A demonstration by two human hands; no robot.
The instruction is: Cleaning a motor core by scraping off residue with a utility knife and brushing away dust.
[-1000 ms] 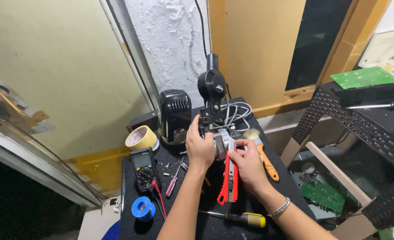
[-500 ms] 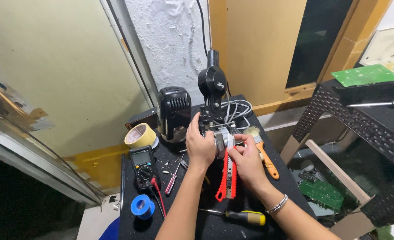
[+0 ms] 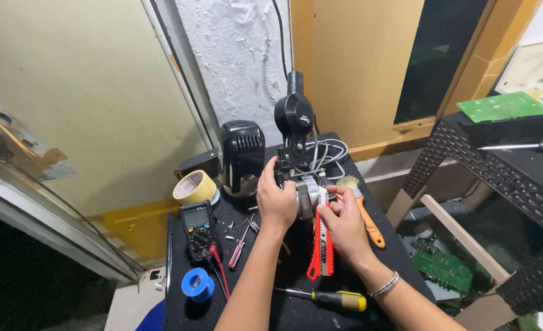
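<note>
My left hand [image 3: 276,201] grips a small silver cylindrical motor part [image 3: 307,196] at the base of a black device with a round head [image 3: 294,116]. My right hand [image 3: 344,225] holds a red utility knife [image 3: 320,254], its upper end against the silver part, its handle hanging down toward me. Both hands are over a small black table [image 3: 182,306]. Grey cables [image 3: 329,153] coil behind the part.
A black ribbed housing [image 3: 241,154] stands at the back. A yellow tape roll [image 3: 195,187], a multimeter [image 3: 198,224], a blue tape roll [image 3: 198,285] and a small red screwdriver [image 3: 237,251] lie left. An orange-handled brush [image 3: 363,208] and a yellow-black screwdriver [image 3: 332,299] lie right and front.
The hands and the knife stay at the silver part; only the view has shifted slightly.
</note>
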